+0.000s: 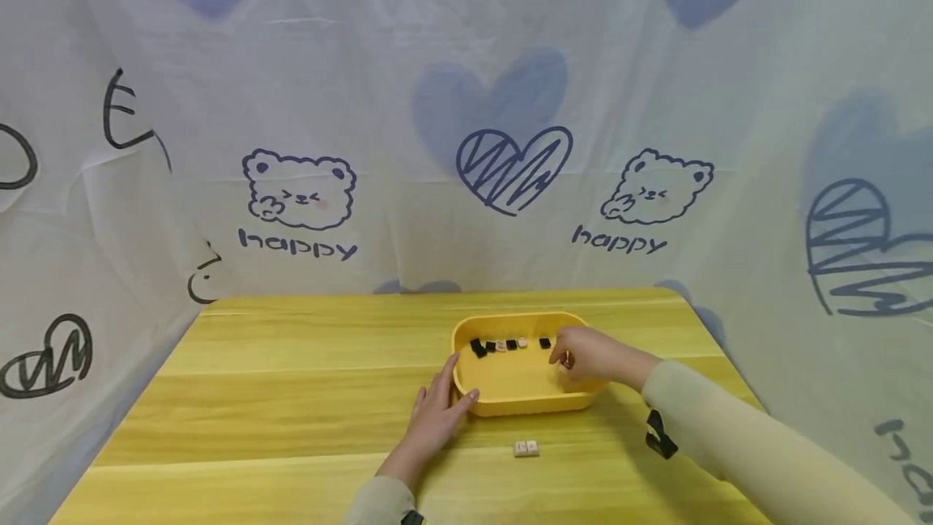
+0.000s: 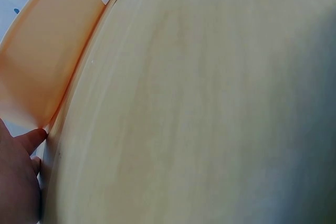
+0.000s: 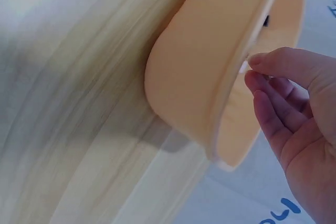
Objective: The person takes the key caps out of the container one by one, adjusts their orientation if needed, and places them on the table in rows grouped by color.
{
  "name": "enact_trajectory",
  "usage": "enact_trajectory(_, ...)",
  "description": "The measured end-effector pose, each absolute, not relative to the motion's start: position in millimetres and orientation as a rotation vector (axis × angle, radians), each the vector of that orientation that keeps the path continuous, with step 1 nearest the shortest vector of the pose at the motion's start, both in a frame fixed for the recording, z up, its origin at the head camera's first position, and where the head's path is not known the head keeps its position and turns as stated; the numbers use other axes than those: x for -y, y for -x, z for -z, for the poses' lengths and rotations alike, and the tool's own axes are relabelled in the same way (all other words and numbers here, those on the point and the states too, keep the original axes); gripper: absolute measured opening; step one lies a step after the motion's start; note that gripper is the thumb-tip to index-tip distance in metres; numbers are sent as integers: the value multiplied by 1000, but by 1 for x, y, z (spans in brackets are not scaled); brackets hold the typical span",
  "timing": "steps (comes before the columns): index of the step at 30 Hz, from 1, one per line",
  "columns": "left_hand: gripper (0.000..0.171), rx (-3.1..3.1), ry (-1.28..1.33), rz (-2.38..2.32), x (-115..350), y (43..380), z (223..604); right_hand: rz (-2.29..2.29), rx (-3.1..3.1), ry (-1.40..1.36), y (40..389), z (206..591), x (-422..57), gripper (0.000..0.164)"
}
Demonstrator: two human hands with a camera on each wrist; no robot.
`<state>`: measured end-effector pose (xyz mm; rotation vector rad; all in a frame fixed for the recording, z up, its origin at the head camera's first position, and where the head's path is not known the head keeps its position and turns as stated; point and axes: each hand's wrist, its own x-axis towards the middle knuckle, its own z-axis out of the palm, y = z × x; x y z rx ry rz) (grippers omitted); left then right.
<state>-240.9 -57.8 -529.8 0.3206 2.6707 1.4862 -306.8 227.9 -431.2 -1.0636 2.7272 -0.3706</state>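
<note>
A yellow tray (image 1: 528, 405) stands on the table, holding several small black blocks (image 1: 477, 347) and pale blocks (image 1: 521, 343) in a loose row along its far side. My left hand (image 1: 435, 416) rests against the tray's near left corner, thumb and fingers extended along the outside wall. Over the tray's right end, my right hand (image 1: 586, 352) pinches a small white block (image 3: 244, 66) between thumb and forefinger; most of it is hidden by the fingertips. Two white blocks (image 1: 526, 449) with dark marks on top sit side by side in front of the tray.
The yellow wood-grain table (image 1: 291, 395) reaches back to a white cloth (image 1: 408, 233) printed with hearts and bears. More of this cloth hangs at both sides. A single black block (image 1: 544, 343) lies in the tray close to the right hand.
</note>
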Motion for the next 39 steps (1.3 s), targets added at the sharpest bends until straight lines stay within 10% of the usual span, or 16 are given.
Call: enact_trajectory(39,72,-2652,-345,-1507,58,243,532,1113,-2595,960,215,489,-222,18)
